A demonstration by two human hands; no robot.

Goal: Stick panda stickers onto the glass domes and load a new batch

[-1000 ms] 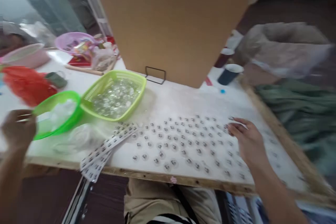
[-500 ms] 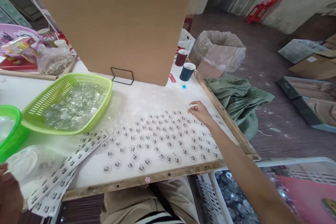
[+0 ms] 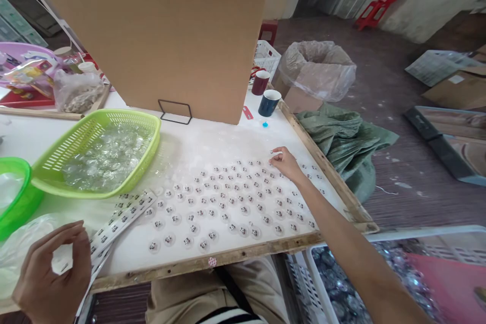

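Note:
Rows of clear round discs, each with a small black-and-white animal-face sticker [image 3: 244, 209], cover the white tabletop [image 3: 212, 142]. My right hand [image 3: 286, 163] reaches to the far right of these rows, its fingers bent in a pinch. A tiny sticker shows at its fingertip. At the lower left, my left hand [image 3: 53, 273] is raised with thumb and fingers curved together into a ring. Anything between those tips is too small to make out. Beside it lie white strips [image 3: 125, 212] printed with the same faces, partly hidden by the hand.
A lime-green basket [image 3: 41, 182] holds clear plastic pieces; a green bowl [image 3: 28, 172] stands beside it. A large cardboard sheet [image 3: 163, 35] rises at the back. Two mugs [image 3: 269, 103] stand at the back right. A wooden rim [image 3: 246, 253] edges the table, with a white crate [image 3: 315, 283] below.
My left hand has moved up and right into view over the sticker strips, its fingers now curled together. The right hand has shifted slightly left, its fingers drawn closer together.

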